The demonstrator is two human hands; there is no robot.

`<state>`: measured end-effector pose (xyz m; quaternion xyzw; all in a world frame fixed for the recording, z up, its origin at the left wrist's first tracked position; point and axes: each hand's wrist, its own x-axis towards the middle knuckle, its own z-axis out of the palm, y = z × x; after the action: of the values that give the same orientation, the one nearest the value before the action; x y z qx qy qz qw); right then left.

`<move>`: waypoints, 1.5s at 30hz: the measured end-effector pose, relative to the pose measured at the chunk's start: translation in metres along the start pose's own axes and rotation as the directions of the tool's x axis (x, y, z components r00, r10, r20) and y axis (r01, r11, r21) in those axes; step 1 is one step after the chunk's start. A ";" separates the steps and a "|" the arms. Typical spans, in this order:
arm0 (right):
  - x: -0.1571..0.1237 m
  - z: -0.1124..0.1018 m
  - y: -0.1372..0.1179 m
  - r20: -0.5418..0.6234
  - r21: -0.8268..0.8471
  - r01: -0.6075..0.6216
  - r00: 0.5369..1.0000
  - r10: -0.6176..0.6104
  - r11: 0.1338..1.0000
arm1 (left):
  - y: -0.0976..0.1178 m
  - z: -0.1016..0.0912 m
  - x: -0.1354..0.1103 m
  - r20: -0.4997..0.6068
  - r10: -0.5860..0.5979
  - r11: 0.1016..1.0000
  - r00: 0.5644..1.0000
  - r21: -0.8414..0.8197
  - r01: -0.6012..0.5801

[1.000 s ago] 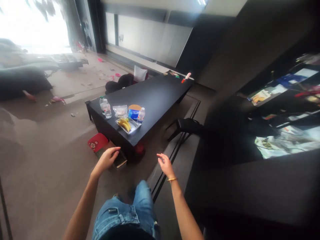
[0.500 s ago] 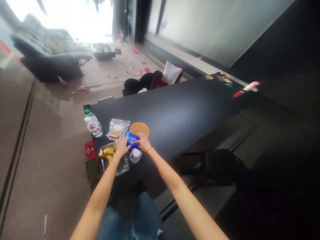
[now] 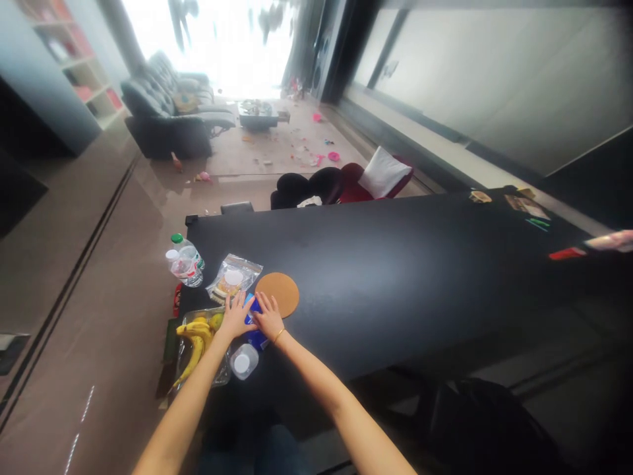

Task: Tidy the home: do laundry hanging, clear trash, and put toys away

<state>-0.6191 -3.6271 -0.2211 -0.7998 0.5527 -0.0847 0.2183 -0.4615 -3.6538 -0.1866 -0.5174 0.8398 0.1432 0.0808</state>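
Note:
A blue packet (image 3: 257,340) lies on the dark table, largely covered by my hands. My left hand (image 3: 236,319) rests on its left side with the fingers spread. Across the packet's upper right lies my right hand (image 3: 270,320), fingers stretched out flat. Just beyond is a round brown mat (image 3: 284,291). A clear zip bag (image 3: 248,269) with a white round item and something tan inside sits past my left hand. Bananas (image 3: 194,359) and other yellow fruit fill a clear plastic tray (image 3: 223,377) under my left forearm. A white-capped clear container (image 3: 244,361) stands nearer me.
Two clear bottles (image 3: 186,270), one green-capped, stand at the left table edge. The long dark table (image 3: 395,264) stretches right, with small items (image 3: 529,206) at its far end. A red-tipped object (image 3: 566,253) shows at far right. Chairs (image 3: 341,181) line the far side.
The view has swung left, so the scene sits further right and lower. Both hands stay at the blue packet; my right hand now lies flatter and covers more of it.

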 end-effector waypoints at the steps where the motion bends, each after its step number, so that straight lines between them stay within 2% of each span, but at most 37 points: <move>1: -0.001 -0.001 0.000 -0.005 0.007 0.008 1.000 -0.008 1.000 | -0.001 0.001 -0.001 -0.002 -0.005 1.000 1.000 -0.005 0.005; 5: -0.005 -0.007 -0.004 -0.040 0.079 0.032 0.999 -0.029 0.996 | -0.004 0.007 -0.005 -0.013 -0.028 0.999 1.000 -0.020 0.027; 7: -0.008 -0.009 -0.008 -0.107 0.162 0.036 0.994 -0.019 0.986 | -0.007 0.009 -0.006 -0.018 -0.031 0.999 0.999 -0.026 0.030; 9: -0.011 -0.012 -0.013 -0.217 0.296 0.007 0.974 0.060 0.955 | -0.010 0.011 -0.007 -0.025 -0.036 0.999 0.999 -0.034 0.035; 11: -0.012 -0.017 -0.019 -0.298 0.471 -0.007 0.940 0.166 0.882 | -0.013 0.011 -0.007 -0.033 -0.044 0.998 0.998 -0.043 0.043; 13: -0.011 -0.029 -0.023 -0.331 0.622 0.037 0.918 0.219 0.782 | -0.013 0.009 -0.007 -0.031 -0.053 0.997 0.998 -0.054 0.052; 16: -0.006 -0.058 -0.025 -0.394 0.741 0.102 0.867 0.306 0.664 | -0.011 0.001 -0.006 -0.019 -0.046 0.995 0.999 -0.086 0.045; 19: -0.002 -0.088 -0.025 -0.428 0.780 0.107 0.810 0.401 0.617 | -0.009 -0.008 -0.004 -0.025 -0.029 0.993 0.999 -0.118 0.026; 21: -0.003 -0.102 -0.027 -0.460 0.729 0.128 0.819 0.343 0.672 | -0.009 -0.011 -0.002 -0.031 -0.033 0.990 0.999 -0.139 0.028; 24: -0.008 -0.115 -0.033 -0.433 0.547 0.141 0.891 0.135 0.825 | -0.014 -0.014 -0.002 -0.054 -0.056 0.982 0.997 -0.184 0.045; 27: -0.013 -0.122 -0.042 -0.402 0.349 0.092 0.914 0.060 0.932 | -0.019 -0.018 -0.008 -0.081 -0.084 0.968 0.993 -0.242 0.062; 29: -0.013 -0.128 -0.048 -0.392 0.258 0.102 0.920 0.007 0.961 | -0.022 -0.022 -0.015 -0.094 -0.107 0.953 0.990 -0.294 0.075; 31: -0.011 -0.135 -0.052 -0.446 0.227 0.131 0.895 -0.017 0.965 | -0.025 -0.025 -0.023 -0.105 -0.144 0.928 0.984 -0.360 0.097; 33: -0.008 -0.144 -0.052 -0.564 0.258 0.145 0.825 0.026 0.955 | -0.029 -0.029 -0.030 -0.118 -0.199 0.889 0.973 -0.440 0.128; 35: -0.007 -0.157 -0.050 -0.645 0.332 0.137 0.755 0.119 0.933 | -0.033 -0.035 -0.036 -0.135 -0.269 0.830 0.954 -0.534 0.158; 37: -0.011 -0.173 -0.052 -0.700 0.427 0.121 0.672 0.242 0.896 | -0.035 -0.045 -0.044 -0.151 -0.347 0.749 0.926 -0.639 0.176; 38: -0.015 -0.179 -0.057 -0.731 0.465 0.113 0.608 0.309 0.878 | -0.034 -0.051 -0.050 -0.157 -0.382 0.713 0.911 -0.677 0.182; 39: -0.019 -0.185 -0.067 -0.756 0.487 0.111 0.550 0.355 0.866 | -0.031 -0.060 -0.057 -0.162 -0.407 0.659 0.899 -0.734 0.167; 40: -0.025 -0.187 -0.081 -0.766 0.496 0.121 0.526 0.368 0.860 | -0.027 -0.069 -0.066 -0.162 -0.418 0.560 0.894 -0.821 0.114; 41: -0.030 -0.186 -0.100 -0.759 0.499 0.147 0.549 0.348 0.854 | -0.022 -0.079 -0.077 -0.159 -0.411 0.400 0.898 -0.916 0.021; 42: -0.035 -0.182 -0.123 -0.734 0.500 0.186 0.610 0.300 0.846 | -0.015 -0.089 -0.089 -0.157 -0.386 0.176 0.909 -0.980 -0.095; 43: -0.040 -0.174 -0.148 -0.687 0.512 0.240 0.691 0.225 0.825 | -0.008 -0.098 -0.100 -0.156 -0.345 -0.093 0.925 -0.976 -0.199; 44: -0.045 -0.164 -0.172 -0.624 0.535 0.304 0.772 0.126 0.788 | -0.001 -0.106 -0.111 -0.153 -0.289 -0.343 0.945 -0.905 -0.251; 45: -0.049 -0.153 -0.194 -0.561 0.564 0.358 0.827 0.027 0.744 | 0.005 -0.112 -0.121 -0.144 -0.225 -0.534 0.964 -0.809 -0.245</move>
<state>-0.5308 -3.5639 0.0064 -0.6653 0.4498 -0.5095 0.3089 -0.4096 -3.5859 -0.0455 -0.3203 0.2805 0.7334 -0.5300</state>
